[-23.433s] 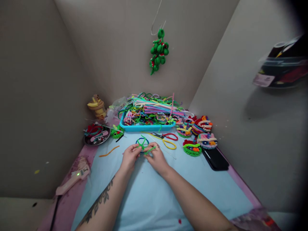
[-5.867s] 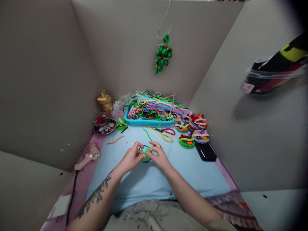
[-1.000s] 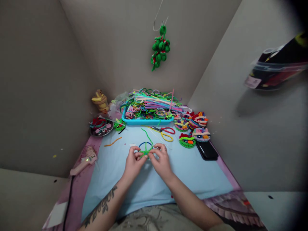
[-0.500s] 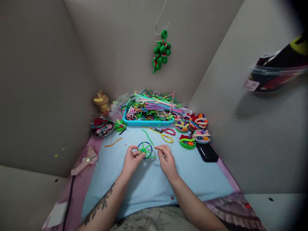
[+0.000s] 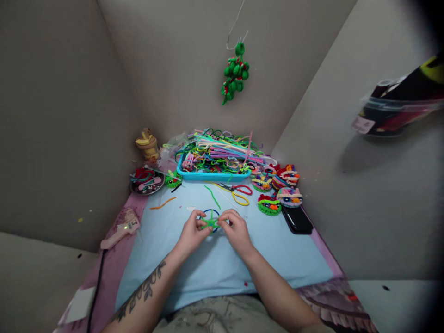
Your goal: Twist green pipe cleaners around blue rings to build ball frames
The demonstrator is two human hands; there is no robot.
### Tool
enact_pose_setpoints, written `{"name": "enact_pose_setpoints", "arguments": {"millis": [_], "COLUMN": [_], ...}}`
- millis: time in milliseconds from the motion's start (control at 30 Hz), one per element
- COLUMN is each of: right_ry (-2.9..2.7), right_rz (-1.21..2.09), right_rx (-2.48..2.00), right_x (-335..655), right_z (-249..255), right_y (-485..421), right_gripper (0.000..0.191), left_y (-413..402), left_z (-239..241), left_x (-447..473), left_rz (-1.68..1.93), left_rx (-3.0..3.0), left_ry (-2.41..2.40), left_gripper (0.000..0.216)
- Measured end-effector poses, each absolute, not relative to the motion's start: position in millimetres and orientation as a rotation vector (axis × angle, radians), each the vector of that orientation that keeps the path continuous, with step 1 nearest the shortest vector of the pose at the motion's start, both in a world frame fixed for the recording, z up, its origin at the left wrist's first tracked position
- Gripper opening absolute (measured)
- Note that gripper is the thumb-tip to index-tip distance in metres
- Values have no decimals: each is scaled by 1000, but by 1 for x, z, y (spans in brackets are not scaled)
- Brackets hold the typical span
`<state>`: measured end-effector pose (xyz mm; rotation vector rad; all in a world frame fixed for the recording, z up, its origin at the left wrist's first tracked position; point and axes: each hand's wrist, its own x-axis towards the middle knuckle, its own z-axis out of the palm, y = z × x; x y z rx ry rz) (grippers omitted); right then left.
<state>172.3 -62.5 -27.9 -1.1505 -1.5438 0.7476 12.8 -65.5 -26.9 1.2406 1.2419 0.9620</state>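
Observation:
A small wheel of pipe cleaners [image 5: 210, 223], with a dark blue ring and green spokes, is held up between my hands over the light blue cloth. My left hand [image 5: 193, 230] pinches its left side, thumb on the green middle. On its right side, my right hand [image 5: 235, 227] has thumb and forefinger closed at the end of a green strand. Just beyond lie a loose green pipe cleaner piece [image 5: 212, 196] and scissors [image 5: 239, 194] with a red and a yellow handle loop.
A blue tray [image 5: 213, 176] heaped with pipe cleaners stands at the back. Several fuzzy animal faces [image 5: 269, 205] and a black phone [image 5: 297, 219] lie right. On the left are a glue gun [image 5: 121, 233], an orange strand [image 5: 163, 203] and a metal bowl [image 5: 148, 191].
My right hand has moved left and now pinches at the wheel's right side. The wheel looks more tilted, and my left hand still holds it.

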Motion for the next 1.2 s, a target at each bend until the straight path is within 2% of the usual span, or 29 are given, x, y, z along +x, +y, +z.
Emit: {"name": "enact_pose_setpoints", "arguments": {"millis": [267, 433, 600, 900, 1100, 1200], "right_ry": [-1563, -1394, -1469, -1531, -1336, -1218], "right_rz": [914, 1019, 991, 971, 906, 917], "right_rx": [-1229, -1280, -1326, -1312, -1356, -1374], "right_x": [174, 177, 179, 171, 161, 159], "right_z": [-31, -31, -32, -46, -55, -56], "right_y": [-43, -48, -51, -49, -45, -44], "right_gripper": [4, 21, 12, 18, 23, 25], "left_y": [-65, -63, -60, -56, -56, -64], "left_z": [-17, -17, -17, -16, -18, -21], "left_x": [13, 12, 11, 13, 13, 14], "left_rz": [824, 862, 874, 883, 1176, 1239], "left_rx": [1320, 1154, 1155, 1293, 1389, 1402], "left_ry": [1183, 1153, 1135, 1129, 1360, 1431], "left_gripper": [37, 42, 42, 37, 43, 33]}}
